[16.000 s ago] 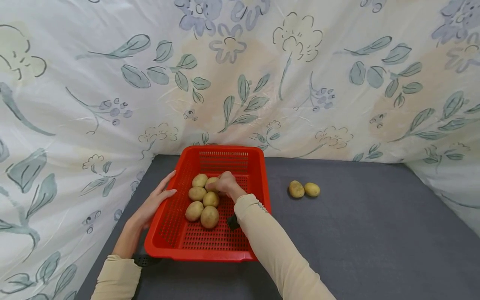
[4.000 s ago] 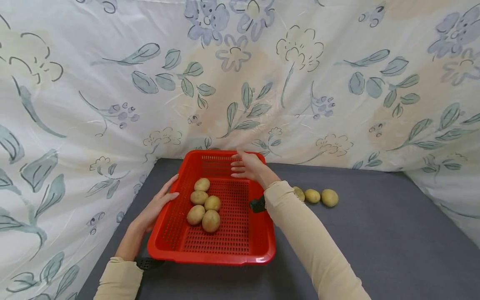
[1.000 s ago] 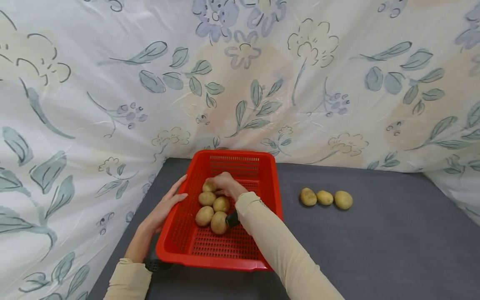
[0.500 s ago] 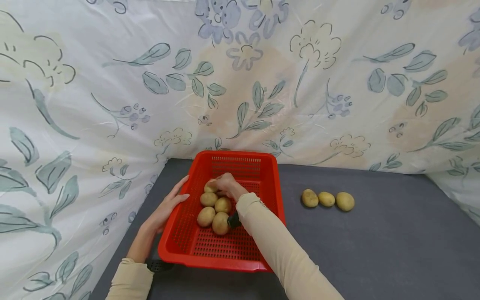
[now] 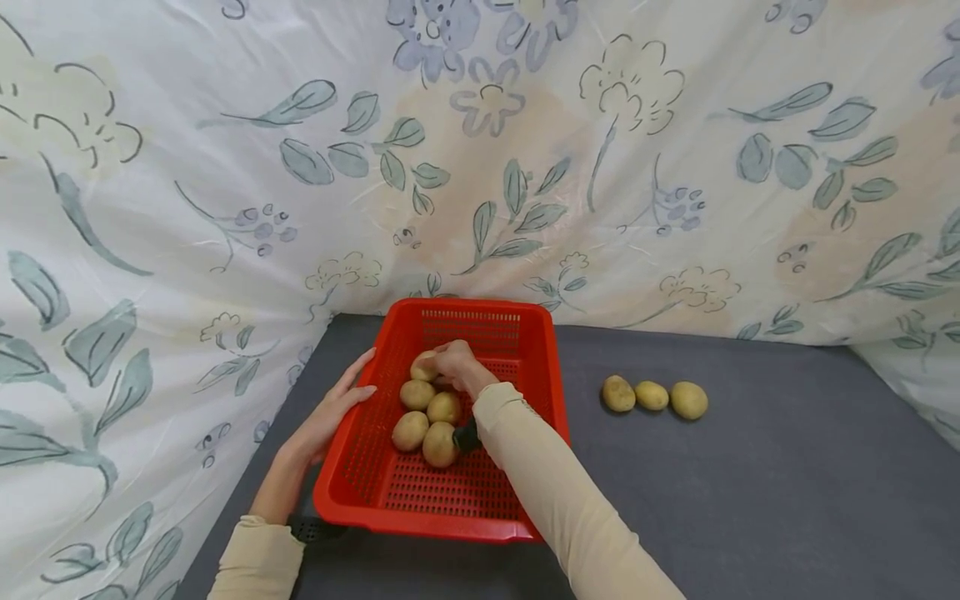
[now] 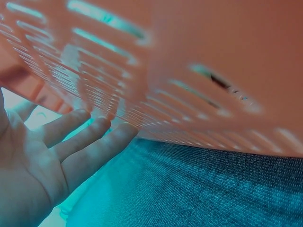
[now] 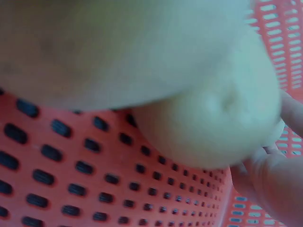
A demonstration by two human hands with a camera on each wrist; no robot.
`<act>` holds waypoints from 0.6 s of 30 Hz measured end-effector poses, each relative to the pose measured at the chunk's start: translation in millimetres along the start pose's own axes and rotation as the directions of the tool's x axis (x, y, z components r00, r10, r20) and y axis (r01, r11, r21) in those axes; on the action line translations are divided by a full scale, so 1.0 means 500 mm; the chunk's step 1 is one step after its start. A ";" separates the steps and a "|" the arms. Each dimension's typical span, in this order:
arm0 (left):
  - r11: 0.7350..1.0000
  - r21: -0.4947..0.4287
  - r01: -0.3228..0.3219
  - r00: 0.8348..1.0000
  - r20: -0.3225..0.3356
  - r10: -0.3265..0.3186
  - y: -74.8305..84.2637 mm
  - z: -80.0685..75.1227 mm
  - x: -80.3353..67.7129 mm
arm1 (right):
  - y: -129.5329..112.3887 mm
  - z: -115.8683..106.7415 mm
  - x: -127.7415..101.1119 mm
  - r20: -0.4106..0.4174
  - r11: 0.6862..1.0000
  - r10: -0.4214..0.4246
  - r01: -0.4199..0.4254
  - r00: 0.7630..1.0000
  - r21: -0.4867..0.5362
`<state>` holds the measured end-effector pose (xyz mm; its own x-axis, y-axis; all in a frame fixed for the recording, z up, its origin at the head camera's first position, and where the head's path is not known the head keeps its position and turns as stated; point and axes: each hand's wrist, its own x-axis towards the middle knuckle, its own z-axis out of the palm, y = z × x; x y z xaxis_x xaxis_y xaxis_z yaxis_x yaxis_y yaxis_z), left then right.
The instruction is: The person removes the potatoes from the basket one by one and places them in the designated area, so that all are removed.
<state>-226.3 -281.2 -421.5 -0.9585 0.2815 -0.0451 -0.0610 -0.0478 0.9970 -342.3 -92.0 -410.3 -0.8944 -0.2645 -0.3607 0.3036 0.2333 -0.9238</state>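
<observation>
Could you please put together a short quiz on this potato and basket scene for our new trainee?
1. How many potatoes lie on the grey table outside the red basket?
2. True or false: the left hand is lifting a potato.
3. The right hand grips: A) the basket rim, B) a potato inside the basket, C) nothing.

Key:
1. Three, in a row to the basket's right.
2. False; its straight fingers rest against the basket's left outer wall.
3. B.
</observation>
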 end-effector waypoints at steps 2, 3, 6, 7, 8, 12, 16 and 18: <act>1.000 0.000 -0.001 1.000 0.006 0.001 0.002 -0.001 -0.001 | -0.005 -0.003 0.000 -0.012 0.999 -0.013 0.013 1.000 0.031; 1.000 -0.001 -0.002 1.000 0.010 0.002 0.003 -0.002 -0.002 | -0.007 -0.005 0.000 -0.021 0.999 -0.020 0.021 1.000 0.045; 1.000 -0.006 -0.006 1.000 0.014 0.006 0.001 -0.002 -0.004 | -0.011 -0.010 -0.003 -0.040 0.996 -0.042 0.045 0.998 0.077; 1.000 -0.005 -0.007 1.000 0.011 0.007 0.000 -0.002 -0.004 | -0.013 -0.012 -0.004 -0.043 0.996 -0.045 0.049 0.998 0.081; 1.000 -0.002 -0.007 1.000 0.008 0.007 0.000 -0.002 -0.004 | -0.015 -0.013 -0.005 -0.044 0.995 -0.048 0.051 0.998 0.081; 1.000 0.000 -0.005 1.000 0.009 0.005 0.000 -0.002 -0.004 | -0.026 -0.021 -0.011 -0.044 0.994 -0.052 0.056 0.998 0.089; 1.000 0.000 -0.005 1.000 0.020 0.005 0.001 -0.002 -0.004 | -0.045 -0.035 -0.016 -0.028 0.991 -0.062 0.065 0.998 0.119; 1.000 0.002 -0.008 1.000 0.016 0.008 0.002 -0.003 -0.004 | -0.057 -0.044 -0.018 -0.014 0.988 -0.072 0.073 0.997 0.133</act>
<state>-224.6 -283.1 -420.4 -0.9543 0.2966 -0.0366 -0.0531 -0.0479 0.9974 -350.4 -75.6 -377.8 -0.9183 -0.2675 -0.2919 0.2789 0.0864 -0.9564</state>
